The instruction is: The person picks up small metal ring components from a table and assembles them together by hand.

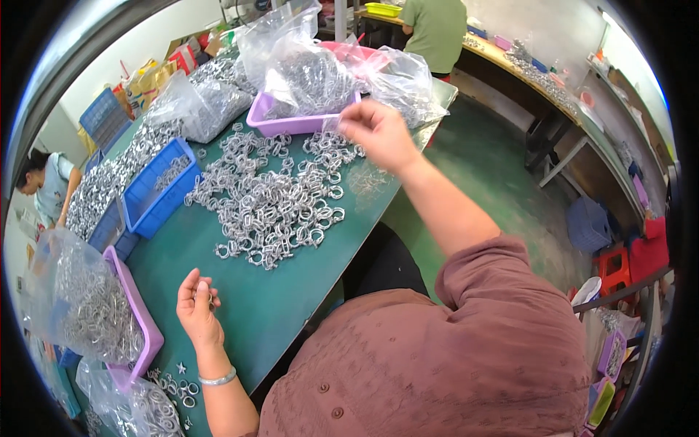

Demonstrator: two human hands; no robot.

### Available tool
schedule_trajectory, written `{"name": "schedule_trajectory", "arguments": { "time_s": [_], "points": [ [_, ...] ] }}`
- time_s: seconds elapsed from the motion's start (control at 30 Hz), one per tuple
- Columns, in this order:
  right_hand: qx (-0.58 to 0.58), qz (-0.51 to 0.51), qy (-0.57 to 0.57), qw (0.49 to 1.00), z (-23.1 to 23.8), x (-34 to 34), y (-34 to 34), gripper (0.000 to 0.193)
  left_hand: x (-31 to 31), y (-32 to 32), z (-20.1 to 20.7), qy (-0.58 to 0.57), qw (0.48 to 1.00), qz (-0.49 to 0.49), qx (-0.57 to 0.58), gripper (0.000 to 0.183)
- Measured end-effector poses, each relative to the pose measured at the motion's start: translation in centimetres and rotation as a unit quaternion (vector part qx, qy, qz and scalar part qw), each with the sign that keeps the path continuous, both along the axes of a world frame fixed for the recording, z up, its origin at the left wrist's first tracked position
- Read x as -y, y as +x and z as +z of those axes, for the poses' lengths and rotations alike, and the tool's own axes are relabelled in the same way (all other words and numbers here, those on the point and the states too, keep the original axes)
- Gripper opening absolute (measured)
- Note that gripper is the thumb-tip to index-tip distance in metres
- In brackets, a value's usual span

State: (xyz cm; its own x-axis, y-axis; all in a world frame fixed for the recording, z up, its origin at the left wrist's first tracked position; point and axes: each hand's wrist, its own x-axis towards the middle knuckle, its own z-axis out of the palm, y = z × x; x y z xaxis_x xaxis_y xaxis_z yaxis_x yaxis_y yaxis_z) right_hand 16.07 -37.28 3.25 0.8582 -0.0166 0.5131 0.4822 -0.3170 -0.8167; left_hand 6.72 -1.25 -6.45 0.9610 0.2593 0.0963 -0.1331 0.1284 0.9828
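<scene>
My left hand [198,304] is held over the near part of the green table [167,266], its fingers curled round something small that I cannot make out. A bracelet circles that wrist. At the far right edge of the table, my right hand [380,135] has its fingertips pinched together beside a purple tray [291,127]; whatever they hold is too small to name. Between the hands lies a loose heap of silver metal ring-shaped clasps [269,197]. Next to it, below my right hand, is a little scatter of thin brownish pieces [368,180].
Clear bags of metal parts [309,76] fill the purple tray. Blue bins [162,186] stand left of the heap, before a long bank of small metal parts [120,171]. Another bagged purple tray [138,313] is near left. Two people [51,182] [437,33] work farther off.
</scene>
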Motion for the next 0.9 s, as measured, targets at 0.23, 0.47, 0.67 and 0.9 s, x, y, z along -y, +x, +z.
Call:
{"name": "schedule_trajectory", "arguments": {
  "time_s": [0.23,0.47,0.67,0.9],
  "points": [
    [0.183,-0.333,-0.165,0.91,6.5,11.8,8.3,0.017,0.6,-0.5,0.9,-0.042,0.999,-0.011,-0.028,0.022],
    [-0.028,-0.361,-0.385,0.849,5.2,12.5,14.8,0.046,-1.3,0.9,-0.5,-0.071,0.996,-0.013,-0.058,0.022],
    [0.059,-0.211,-0.343,0.913,2.8,8.1,11.7,0.035,-0.4,0.4,0.0,-0.088,0.994,-0.024,-0.066,0.022],
    [0.102,0.142,-0.423,0.889,-3.0,-2.9,7.4,0.023,-0.7,0.6,0.3,-0.125,0.988,-0.032,-0.084,0.02]
  ]
}}
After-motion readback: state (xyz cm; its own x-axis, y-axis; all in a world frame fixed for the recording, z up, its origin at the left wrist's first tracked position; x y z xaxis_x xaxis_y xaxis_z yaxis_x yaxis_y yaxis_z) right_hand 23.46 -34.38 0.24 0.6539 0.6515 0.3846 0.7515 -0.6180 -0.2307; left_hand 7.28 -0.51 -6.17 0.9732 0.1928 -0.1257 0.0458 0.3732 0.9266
